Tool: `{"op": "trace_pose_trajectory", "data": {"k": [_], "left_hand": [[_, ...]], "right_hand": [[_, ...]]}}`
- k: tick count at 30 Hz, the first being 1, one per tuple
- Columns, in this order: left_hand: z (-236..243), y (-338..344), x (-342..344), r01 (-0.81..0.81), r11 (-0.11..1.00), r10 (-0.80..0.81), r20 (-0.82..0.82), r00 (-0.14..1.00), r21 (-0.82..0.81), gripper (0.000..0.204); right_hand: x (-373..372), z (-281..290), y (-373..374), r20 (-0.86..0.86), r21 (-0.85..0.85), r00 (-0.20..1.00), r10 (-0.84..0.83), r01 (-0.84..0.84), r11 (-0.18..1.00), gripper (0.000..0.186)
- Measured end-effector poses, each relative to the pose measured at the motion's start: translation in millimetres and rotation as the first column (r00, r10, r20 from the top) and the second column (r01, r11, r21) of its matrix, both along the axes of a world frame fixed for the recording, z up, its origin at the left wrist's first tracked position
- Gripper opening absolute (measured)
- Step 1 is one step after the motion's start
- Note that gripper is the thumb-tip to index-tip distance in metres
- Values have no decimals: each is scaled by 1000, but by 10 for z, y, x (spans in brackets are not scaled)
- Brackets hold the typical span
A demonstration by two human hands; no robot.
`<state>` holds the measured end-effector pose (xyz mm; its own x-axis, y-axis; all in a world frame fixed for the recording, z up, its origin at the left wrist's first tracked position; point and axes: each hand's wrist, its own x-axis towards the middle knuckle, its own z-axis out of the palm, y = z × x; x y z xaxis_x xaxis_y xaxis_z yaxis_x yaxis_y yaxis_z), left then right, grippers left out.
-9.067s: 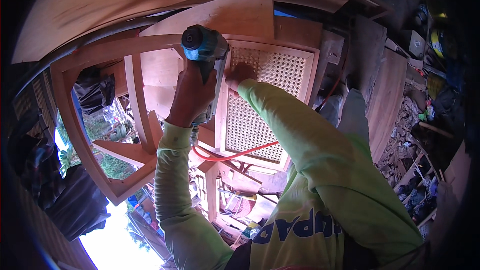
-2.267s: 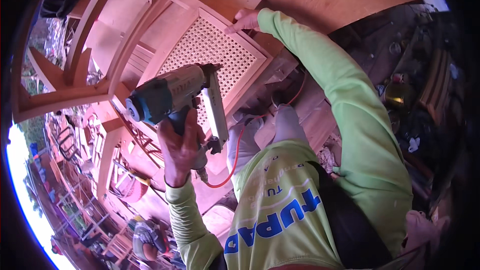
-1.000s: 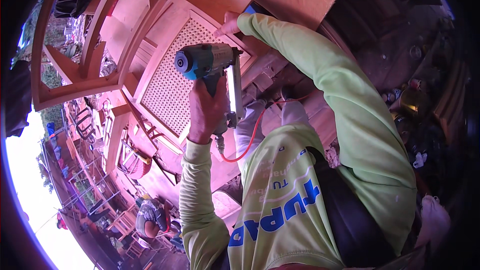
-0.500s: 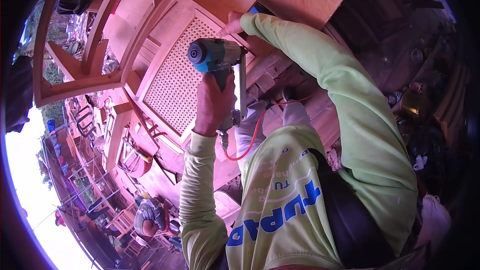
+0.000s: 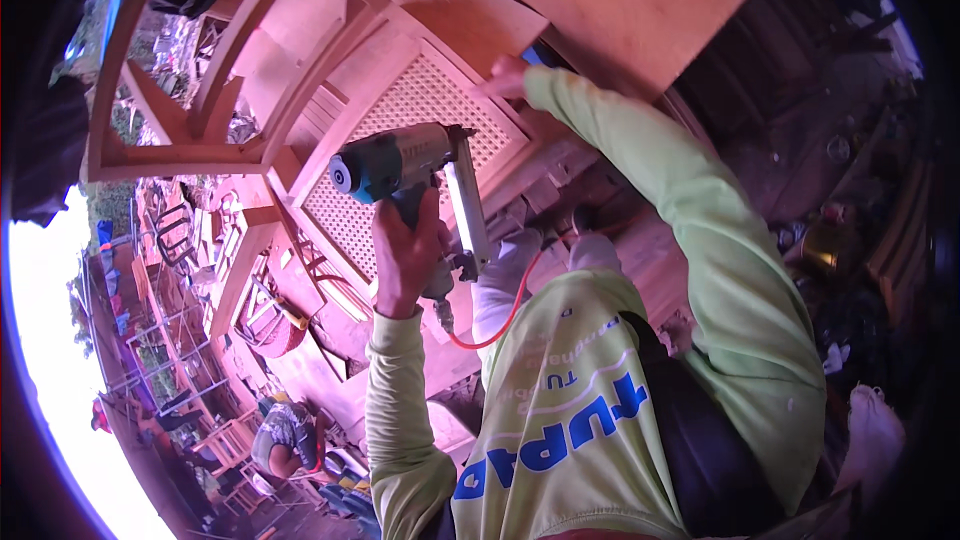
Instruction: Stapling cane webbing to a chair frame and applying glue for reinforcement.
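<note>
My left hand (image 5: pixel 405 255) grips the handle of a teal pneumatic nail gun (image 5: pixel 390 162), held over a woven cane panel (image 5: pixel 425 95) set in a wooden chair frame (image 5: pixel 190 152). The gun's long magazine (image 5: pixel 466 202) hangs toward my body. A red air hose (image 5: pixel 503 318) runs from the handle's base across my lap. My right arm reaches out in a lime green sleeve, and my right hand (image 5: pixel 505 78) presses on the panel's far corner.
A large wooden board (image 5: pixel 620 0) leans behind the chair frame. More wooden chair frames (image 5: pixel 185 235) stand at the left. Another person (image 5: pixel 285 432) crouches at the lower left. Cluttered ground with small items (image 5: pixel 825 250) lies at the right.
The nail gun has swung from beside the frame to over the cane panel, then dropped slightly down and left. My right hand has stayed on the panel's corner.
</note>
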<state>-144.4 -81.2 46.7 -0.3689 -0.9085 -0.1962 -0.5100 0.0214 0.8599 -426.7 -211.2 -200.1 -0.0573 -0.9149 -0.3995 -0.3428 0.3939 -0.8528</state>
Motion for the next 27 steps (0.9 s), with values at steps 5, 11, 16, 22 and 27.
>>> {"op": "trace_pose_trajectory", "data": {"k": [5, 11, 16, 22, 27], "left_hand": [[61, -269, -7, -17, 995, 13, -36, 999, -102, 24], [-136, -555, -199, 93, 988, -92, 11, 996, -124, 29], [-256, -608, -266, 117, 973, -104, 75, 992, -197, 31], [-92, -666, -314, 152, 969, -154, 4, 988, -196, 28], [33, -643, -334, 112, 978, -108, 30, 994, -174, 31]], "right_hand": [[178, -180, 509, 65, -102, 989, -131, 137, 985, 50], [242, 216, 779, -86, -16, 973, -212, 212, 977, 49], [265, 548, 759, 163, 135, 970, -181, 159, 978, 69], [350, 34, 569, -121, -131, 913, -389, 374, 918, 29], [353, 322, 623, 9, 14, 933, -360, 360, 933, 30]]}}
